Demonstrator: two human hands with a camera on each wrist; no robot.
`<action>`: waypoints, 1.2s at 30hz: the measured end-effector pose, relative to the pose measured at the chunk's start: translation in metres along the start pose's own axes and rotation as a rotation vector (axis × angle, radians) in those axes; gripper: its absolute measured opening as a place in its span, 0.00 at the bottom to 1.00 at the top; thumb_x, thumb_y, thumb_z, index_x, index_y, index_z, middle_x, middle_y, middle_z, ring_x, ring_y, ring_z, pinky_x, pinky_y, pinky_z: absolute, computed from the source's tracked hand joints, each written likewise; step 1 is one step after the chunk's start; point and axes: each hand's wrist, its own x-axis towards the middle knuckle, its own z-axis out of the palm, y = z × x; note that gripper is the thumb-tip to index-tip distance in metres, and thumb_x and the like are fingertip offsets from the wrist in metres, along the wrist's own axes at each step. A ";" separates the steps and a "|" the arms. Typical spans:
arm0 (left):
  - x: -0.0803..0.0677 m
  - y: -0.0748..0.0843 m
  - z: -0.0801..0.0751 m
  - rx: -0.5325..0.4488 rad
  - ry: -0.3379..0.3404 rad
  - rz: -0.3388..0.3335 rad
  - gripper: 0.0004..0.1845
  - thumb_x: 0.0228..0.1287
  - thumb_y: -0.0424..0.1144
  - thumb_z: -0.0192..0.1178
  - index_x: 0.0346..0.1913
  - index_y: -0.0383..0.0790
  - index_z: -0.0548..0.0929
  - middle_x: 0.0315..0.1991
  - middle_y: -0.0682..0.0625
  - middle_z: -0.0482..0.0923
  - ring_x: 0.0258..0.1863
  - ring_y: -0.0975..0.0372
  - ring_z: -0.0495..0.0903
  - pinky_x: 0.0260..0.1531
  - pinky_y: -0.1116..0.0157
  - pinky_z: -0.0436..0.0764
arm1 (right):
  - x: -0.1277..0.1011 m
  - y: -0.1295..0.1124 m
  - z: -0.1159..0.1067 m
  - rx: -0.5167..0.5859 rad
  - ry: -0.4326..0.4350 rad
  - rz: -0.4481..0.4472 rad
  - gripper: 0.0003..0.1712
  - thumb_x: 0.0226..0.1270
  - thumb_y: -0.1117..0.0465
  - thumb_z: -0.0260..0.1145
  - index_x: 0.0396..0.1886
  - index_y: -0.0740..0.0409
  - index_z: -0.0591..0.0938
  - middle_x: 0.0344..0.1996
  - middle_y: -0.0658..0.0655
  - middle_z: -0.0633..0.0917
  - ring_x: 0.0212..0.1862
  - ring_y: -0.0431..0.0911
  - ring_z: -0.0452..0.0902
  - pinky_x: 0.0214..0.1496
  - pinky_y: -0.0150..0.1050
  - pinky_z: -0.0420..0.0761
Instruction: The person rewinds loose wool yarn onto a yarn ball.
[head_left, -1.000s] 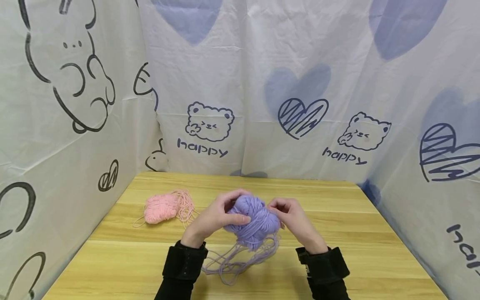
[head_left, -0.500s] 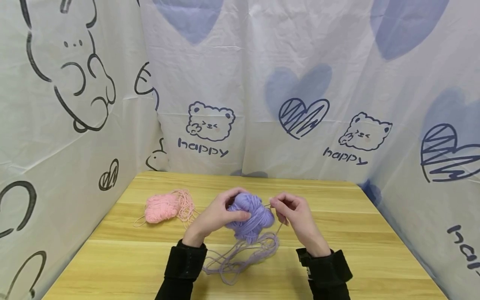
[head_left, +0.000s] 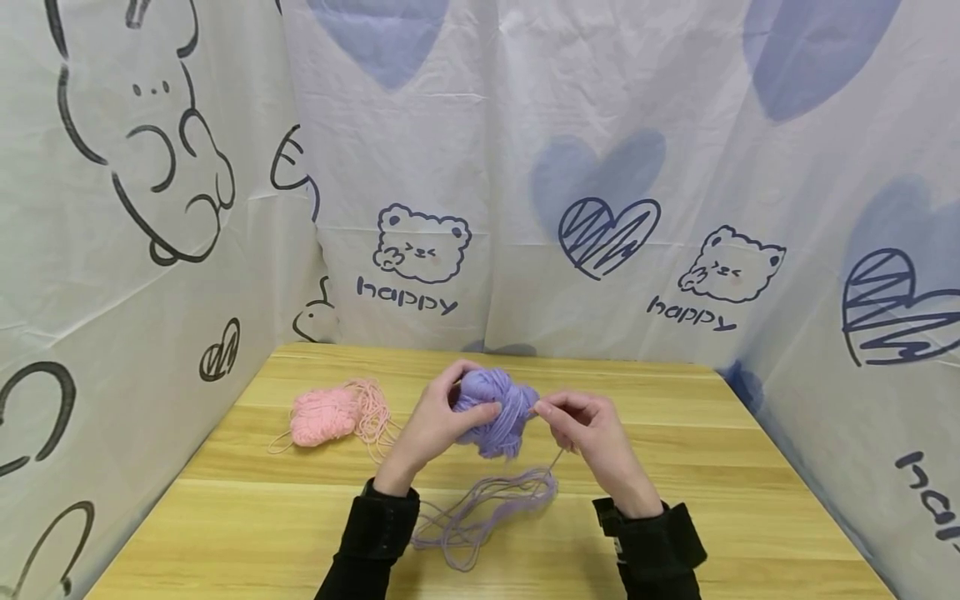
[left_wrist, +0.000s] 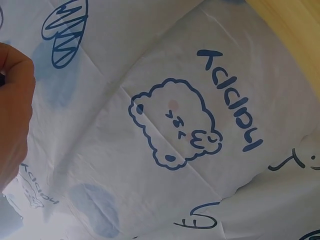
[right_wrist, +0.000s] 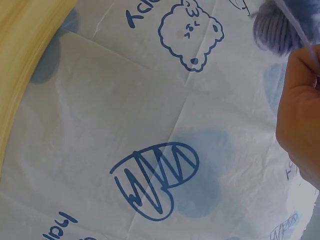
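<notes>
The head view is bright and evenly lit, with soft light and no hard glare. The desk (head_left: 675, 517) carries only faint, diffuse shadows under the purple yarn (head_left: 495, 412) and its loose strands, and a mild sheen along its near planks. The printed sheet (head_left: 525, 167) behind is sharp, its creases showing as gentle grey folds; its side panels lean outward with wide-angle bend at the edges. Both wrist views are tilted and bright; the sheet there is crisp, while the left hand (left_wrist: 12, 115) and right hand (right_wrist: 300, 120), close to the lens, look soft and slightly blurred, as does the yarn's edge.
</notes>
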 end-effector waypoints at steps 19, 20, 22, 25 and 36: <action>0.003 0.002 0.005 -0.094 0.162 -0.026 0.23 0.59 0.40 0.67 0.54 0.44 0.69 0.54 0.43 0.73 0.43 0.54 0.84 0.40 0.58 0.86 | 0.002 0.005 0.006 0.004 -0.169 0.080 0.14 0.70 0.62 0.60 0.44 0.71 0.84 0.19 0.47 0.77 0.18 0.39 0.62 0.18 0.43 0.59; 0.002 0.002 0.005 -0.095 0.170 -0.024 0.23 0.59 0.41 0.67 0.54 0.44 0.69 0.53 0.43 0.73 0.42 0.55 0.84 0.40 0.58 0.86 | 0.002 0.005 0.007 0.006 -0.179 0.085 0.15 0.70 0.62 0.59 0.44 0.71 0.84 0.19 0.47 0.77 0.18 0.39 0.62 0.17 0.43 0.59; 0.002 0.003 0.005 -0.099 0.182 -0.015 0.23 0.59 0.41 0.67 0.53 0.44 0.68 0.53 0.43 0.72 0.42 0.55 0.84 0.40 0.59 0.85 | 0.002 0.005 0.007 0.009 -0.197 0.088 0.15 0.70 0.63 0.59 0.44 0.71 0.84 0.19 0.48 0.78 0.18 0.39 0.63 0.17 0.41 0.60; 0.001 0.003 0.005 -0.103 0.199 0.003 0.23 0.59 0.41 0.66 0.53 0.44 0.68 0.52 0.44 0.72 0.42 0.56 0.84 0.40 0.60 0.85 | 0.003 0.005 0.008 0.013 -0.218 0.082 0.14 0.70 0.64 0.59 0.43 0.73 0.83 0.20 0.49 0.79 0.18 0.41 0.62 0.16 0.40 0.61; 0.001 0.003 0.002 -0.230 0.208 0.049 0.23 0.60 0.37 0.64 0.54 0.40 0.67 0.52 0.42 0.72 0.49 0.57 0.79 0.47 0.64 0.82 | 0.007 0.015 0.013 -0.004 -0.225 0.116 0.15 0.70 0.62 0.59 0.41 0.73 0.84 0.19 0.48 0.79 0.18 0.38 0.64 0.16 0.39 0.64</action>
